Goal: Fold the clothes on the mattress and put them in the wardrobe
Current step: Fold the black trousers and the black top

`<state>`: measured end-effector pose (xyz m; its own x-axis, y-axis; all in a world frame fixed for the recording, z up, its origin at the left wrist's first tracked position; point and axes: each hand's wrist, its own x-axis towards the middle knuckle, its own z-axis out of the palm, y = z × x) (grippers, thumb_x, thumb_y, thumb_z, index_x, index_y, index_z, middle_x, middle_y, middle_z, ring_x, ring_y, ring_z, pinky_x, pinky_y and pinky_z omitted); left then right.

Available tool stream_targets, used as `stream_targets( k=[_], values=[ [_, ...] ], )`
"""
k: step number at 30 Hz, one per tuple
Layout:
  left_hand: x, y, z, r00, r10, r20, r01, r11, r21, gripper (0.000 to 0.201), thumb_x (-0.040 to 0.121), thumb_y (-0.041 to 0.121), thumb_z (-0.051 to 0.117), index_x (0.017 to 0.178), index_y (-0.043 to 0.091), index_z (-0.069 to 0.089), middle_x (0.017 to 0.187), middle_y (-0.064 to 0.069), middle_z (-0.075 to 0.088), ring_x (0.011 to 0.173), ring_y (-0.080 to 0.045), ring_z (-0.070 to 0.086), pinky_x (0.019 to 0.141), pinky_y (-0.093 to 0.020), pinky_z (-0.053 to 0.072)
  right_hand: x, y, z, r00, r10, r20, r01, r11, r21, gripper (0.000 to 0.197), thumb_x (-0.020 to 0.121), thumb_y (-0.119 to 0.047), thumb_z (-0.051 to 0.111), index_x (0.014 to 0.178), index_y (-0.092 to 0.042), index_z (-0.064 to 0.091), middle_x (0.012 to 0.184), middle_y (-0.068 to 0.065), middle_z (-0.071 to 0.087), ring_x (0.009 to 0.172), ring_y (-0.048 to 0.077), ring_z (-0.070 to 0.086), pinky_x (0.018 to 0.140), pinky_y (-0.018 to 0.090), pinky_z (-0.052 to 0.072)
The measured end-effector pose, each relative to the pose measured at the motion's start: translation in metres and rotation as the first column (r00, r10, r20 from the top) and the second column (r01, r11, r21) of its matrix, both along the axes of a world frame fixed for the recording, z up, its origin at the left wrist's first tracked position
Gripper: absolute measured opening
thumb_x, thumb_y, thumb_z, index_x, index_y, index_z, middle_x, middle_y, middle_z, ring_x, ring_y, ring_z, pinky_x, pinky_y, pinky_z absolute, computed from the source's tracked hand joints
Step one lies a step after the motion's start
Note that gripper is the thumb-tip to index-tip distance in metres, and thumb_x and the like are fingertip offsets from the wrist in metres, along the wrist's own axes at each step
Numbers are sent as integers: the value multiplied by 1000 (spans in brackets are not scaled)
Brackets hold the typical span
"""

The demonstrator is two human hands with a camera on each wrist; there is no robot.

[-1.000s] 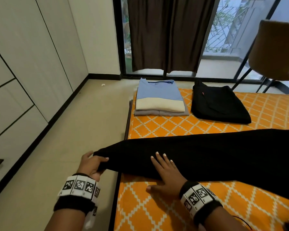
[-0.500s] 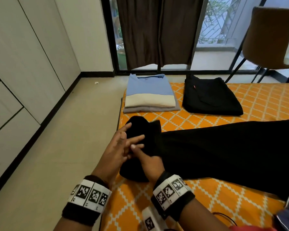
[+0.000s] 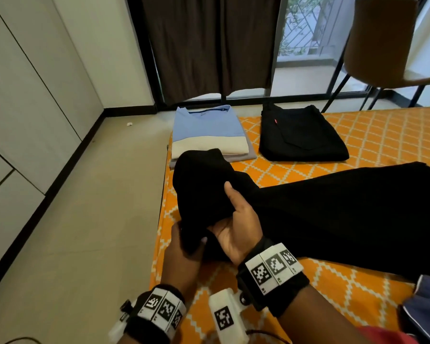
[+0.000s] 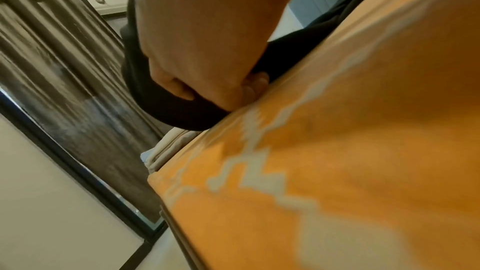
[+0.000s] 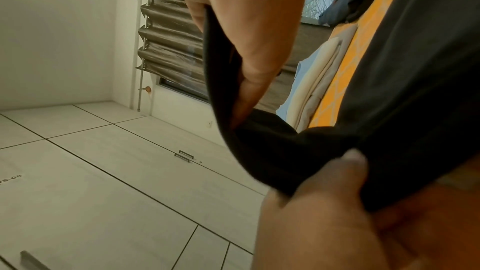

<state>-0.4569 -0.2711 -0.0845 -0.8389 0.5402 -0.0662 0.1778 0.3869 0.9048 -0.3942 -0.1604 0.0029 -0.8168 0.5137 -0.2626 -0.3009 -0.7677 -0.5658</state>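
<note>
Long black trousers (image 3: 333, 214) lie across the orange patterned mattress (image 3: 358, 301). Their left end is lifted and doubled over near the mattress's left edge. My left hand (image 3: 181, 247) grips the lower edge of that raised end, thumb on top. My right hand (image 3: 236, 227) is turned palm up with its thumb over the cloth and its fingers hidden beneath. In the left wrist view my left hand (image 4: 207, 59) curls round the black cloth (image 4: 168, 106). In the right wrist view my right hand (image 5: 249, 65) and my left hand (image 5: 324, 202) both pinch the black fold (image 5: 272, 147).
A folded blue and cream shirt stack (image 3: 206, 130) and folded black trousers (image 3: 298, 135) sit at the mattress's far end. Another dark blue garment (image 3: 427, 306) lies at the near right. Shut wardrobe doors (image 3: 23, 108) line the left wall across bare floor. A chair (image 3: 382, 40) stands far right.
The trouser end that hung off the left edge has been drawn in, lifted and doubled over. My right hand went from pressing flat to gripping the cloth beside my left.
</note>
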Motion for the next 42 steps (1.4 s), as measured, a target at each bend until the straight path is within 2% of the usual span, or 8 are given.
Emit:
stream_targets(
  k=[2, 5, 15, 22, 29, 35, 39, 42],
  values=[
    [-3, -1, 10, 998, 62, -1, -62, 998, 24, 21, 93, 15, 63, 110, 24, 55, 81, 5, 64, 72, -13, 60, 55, -14, 42, 2, 6, -2, 999, -44, 10, 44, 999, 5, 62, 80, -40, 58, 131, -5, 58, 126, 15, 64, 119, 30, 60, 102, 47, 47],
    [-17, -5, 16, 987, 152, 44, -153, 988, 3, 15, 91, 1, 56, 91, 16, 57, 67, -7, 58, 58, -19, 51, 49, -26, 34, 5, 14, -8, 990, -128, 64, 129, 992, -9, 56, 86, -35, 59, 133, -6, 56, 125, 15, 65, 116, 30, 62, 93, 46, 54],
    [-54, -55, 12, 818, 566, 104, -560, 824, -83, 12, 88, 6, 55, 95, 17, 53, 92, -13, 63, 81, -33, 60, 76, -44, 52, -2, -24, -22, 965, -61, 254, -6, 967, 255, 28, 98, -4, 51, 122, -14, 61, 114, 8, 70, 98, 19, 70, 73, 28, 58],
    [-38, -46, 23, 892, 126, -434, -162, 986, -46, 50, 76, -10, 61, 114, 21, 51, 106, 4, 51, 89, -18, 54, 66, -31, 43, 36, 49, 1, 915, -153, 374, 17, 940, 341, 28, 90, 5, 55, 110, -12, 64, 101, 13, 69, 87, 27, 67, 59, 32, 55],
    [-28, -28, 12, 907, -158, -391, 30, 949, -314, 79, 72, -11, 62, 136, 30, 40, 123, 5, 29, 113, -18, 43, 78, -31, 52, 88, 107, -50, 474, -311, 824, -382, 770, 511, 60, 84, -25, 75, 131, -16, 41, 110, 12, 58, 93, 27, 63, 64, 34, 53],
    [-34, -36, 8, 965, -121, -233, 39, 943, -331, 75, 79, -1, 64, 140, 27, 31, 126, 2, 26, 105, -22, 50, 78, -29, 50, 47, 104, -57, 512, -368, 776, -418, 682, 600, 69, 78, -41, 77, 134, -30, 38, 117, 9, 56, 101, 26, 61, 89, 41, 53],
    [-42, -40, 7, 958, -240, -160, 160, 903, -399, 83, 83, 17, 67, 147, 36, 19, 138, 2, 19, 123, -26, 44, 93, -35, 49, 39, 109, -58, 595, -262, 760, -352, 764, 540, 71, 70, -9, 81, 119, -44, 43, 122, 10, 55, 104, 31, 61, 89, 50, 55],
    [-39, -39, 9, 948, -247, -200, 152, 905, -397, 80, 83, 16, 66, 146, 39, 22, 142, 6, 17, 121, -24, 46, 85, -35, 53, 38, 108, -43, 727, -109, 678, -442, 682, 583, 71, 80, 14, 61, 126, -39, 50, 128, 2, 52, 109, 24, 60, 88, 43, 56]
  ],
)
